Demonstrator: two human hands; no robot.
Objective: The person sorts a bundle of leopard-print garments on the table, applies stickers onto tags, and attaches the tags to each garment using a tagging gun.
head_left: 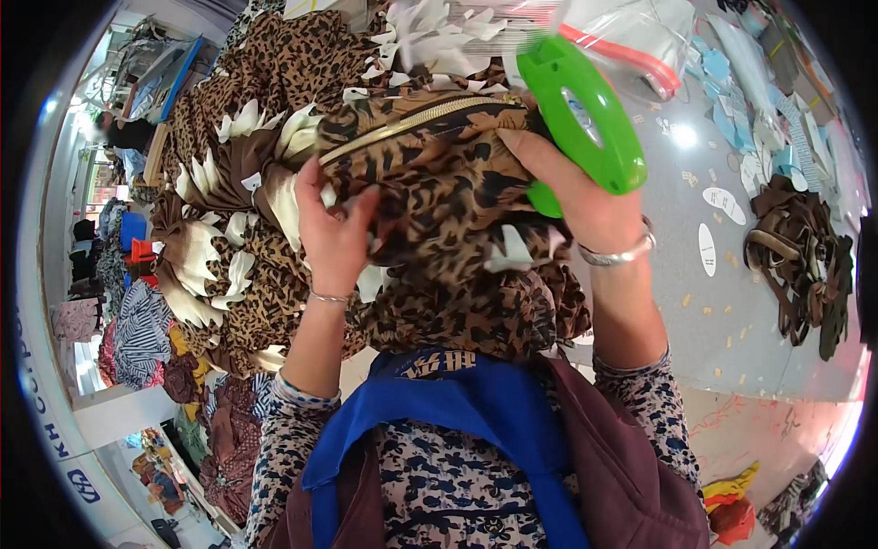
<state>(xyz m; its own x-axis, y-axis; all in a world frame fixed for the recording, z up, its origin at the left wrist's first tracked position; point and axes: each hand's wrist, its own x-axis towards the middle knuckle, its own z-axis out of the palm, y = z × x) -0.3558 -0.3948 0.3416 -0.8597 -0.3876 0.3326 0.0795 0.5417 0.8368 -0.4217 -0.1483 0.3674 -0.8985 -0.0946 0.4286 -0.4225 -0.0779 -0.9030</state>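
The right hand [590, 206] is closed round the green tool [611, 137], whose looped handle slants up and away from the palm; its far end is blurred. The thumb of that hand lies on the leopard cloth [457, 197], a bunched piece between the two hands with a gold zip [430, 119] curving along its upper part. The left hand [331, 229] is at the cloth's left side, fingers half curled, thumb apart from them; whether it pinches any cloth I cannot tell. A silver bangle [622, 254] sits on the right wrist, a thinner bracelet [329, 297] on the left. Beyond and to the left of the hands spreads a heap [265, 69] of the same print, broken by pale jagged patches. Below the hands, the person wears a blue apron [439, 403] over a patterned top [412, 462]. To the right, the grey table [654, 293] bears two white ovals [706, 250] and, near its edge, a tangle of brown straps [803, 256]. Clear plastic [631, 37] lies beyond the tool. Off at far left are striped cloth [142, 329], a blue bin [133, 231] and a red bin [142, 256].
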